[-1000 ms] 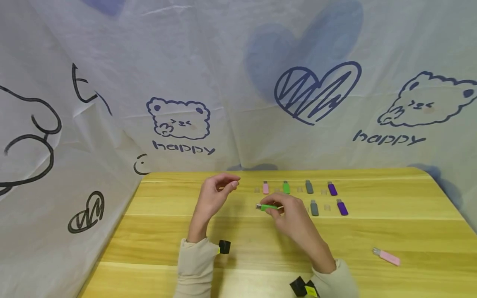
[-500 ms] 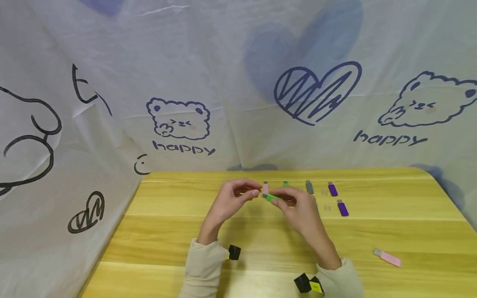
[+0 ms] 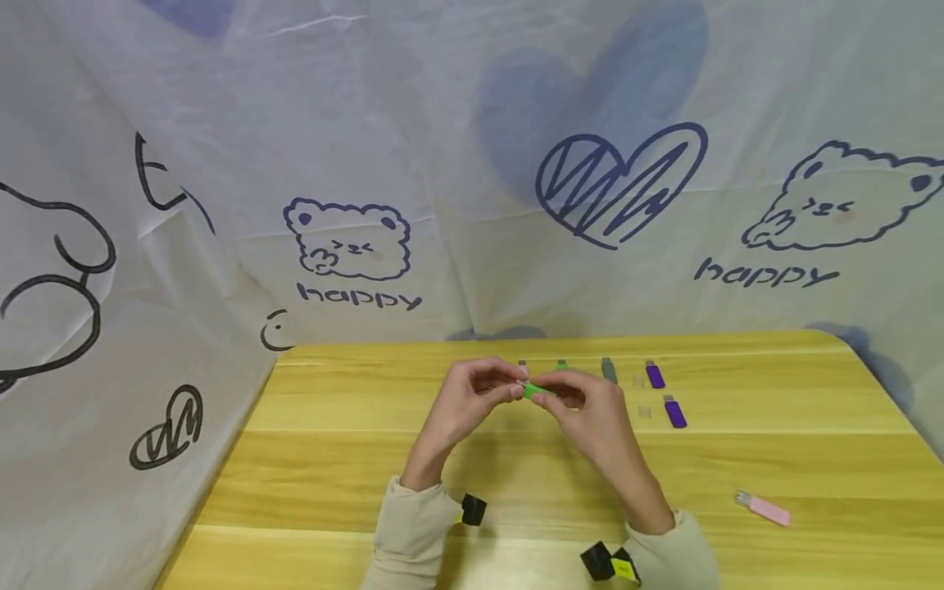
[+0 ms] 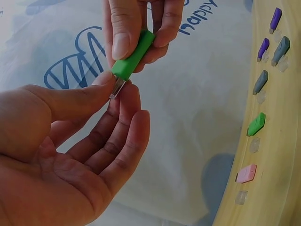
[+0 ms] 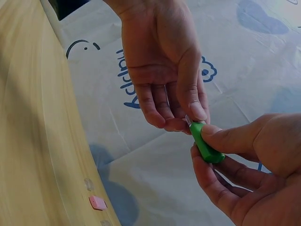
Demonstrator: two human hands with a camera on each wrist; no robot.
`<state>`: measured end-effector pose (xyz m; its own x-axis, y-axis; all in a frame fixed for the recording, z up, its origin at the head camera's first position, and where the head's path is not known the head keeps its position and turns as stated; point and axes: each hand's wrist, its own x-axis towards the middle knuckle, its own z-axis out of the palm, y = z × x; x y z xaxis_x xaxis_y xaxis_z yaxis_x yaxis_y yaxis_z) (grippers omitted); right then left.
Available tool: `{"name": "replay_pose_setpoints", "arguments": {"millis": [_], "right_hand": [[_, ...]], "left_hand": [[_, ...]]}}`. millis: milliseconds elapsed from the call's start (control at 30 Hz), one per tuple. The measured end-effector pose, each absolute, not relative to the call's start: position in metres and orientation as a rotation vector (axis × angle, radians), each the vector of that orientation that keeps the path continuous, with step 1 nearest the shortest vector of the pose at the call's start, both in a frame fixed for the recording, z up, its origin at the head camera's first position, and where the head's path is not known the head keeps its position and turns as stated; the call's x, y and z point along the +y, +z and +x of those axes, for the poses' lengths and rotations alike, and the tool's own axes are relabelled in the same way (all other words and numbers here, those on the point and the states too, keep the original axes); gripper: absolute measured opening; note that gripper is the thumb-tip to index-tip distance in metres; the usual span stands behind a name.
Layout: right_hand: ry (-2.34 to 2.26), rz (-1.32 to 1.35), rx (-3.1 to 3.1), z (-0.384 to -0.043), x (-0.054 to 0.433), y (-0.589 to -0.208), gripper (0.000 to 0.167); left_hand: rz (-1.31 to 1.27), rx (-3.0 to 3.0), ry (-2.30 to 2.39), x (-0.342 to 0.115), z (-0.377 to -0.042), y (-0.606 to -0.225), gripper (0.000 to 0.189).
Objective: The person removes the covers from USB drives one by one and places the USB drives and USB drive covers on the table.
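Above the table, my right hand (image 3: 596, 418) pinches a green USB stick (image 4: 135, 55) by its body, between thumb and fingers. The plug end points toward my left hand (image 3: 460, 410). There, the left thumb and a fingertip pinch a small clear cap (image 4: 117, 88) at the metal plug; the fingertips partly hide it. The other left fingers curl loosely below. In the right wrist view, both hands meet at the green stick's plug end.
Behind the hands, several USB sticks lie in rows, among them purple (image 3: 655, 374), grey (image 4: 261, 82), green (image 4: 257, 125) and pink (image 4: 246, 174), with clear caps (image 3: 645, 411) beside them. A pink USB stick (image 3: 763, 508) lies front right. A printed cloth (image 3: 472, 164) hangs behind the table.
My left hand has moved right, from apart to meeting the green USB stick's plug end. My right hand has lifted the stick slightly away from me and to the right.
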<state>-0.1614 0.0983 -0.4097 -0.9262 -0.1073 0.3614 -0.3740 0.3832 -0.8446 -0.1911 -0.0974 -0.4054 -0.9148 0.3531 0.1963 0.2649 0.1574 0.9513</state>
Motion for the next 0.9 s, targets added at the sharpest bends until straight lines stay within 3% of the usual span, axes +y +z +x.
{"name": "replay_pose_setpoints", "arguments": {"millis": [900], "right_hand": [[1.571, 0.381, -2.425, -0.1606, 0.1005, -0.4099, 0.013]], "left_hand": [[0.598, 2.388, 1.892, -0.0917, -0.1892, -0.4034, 0.009]]}}
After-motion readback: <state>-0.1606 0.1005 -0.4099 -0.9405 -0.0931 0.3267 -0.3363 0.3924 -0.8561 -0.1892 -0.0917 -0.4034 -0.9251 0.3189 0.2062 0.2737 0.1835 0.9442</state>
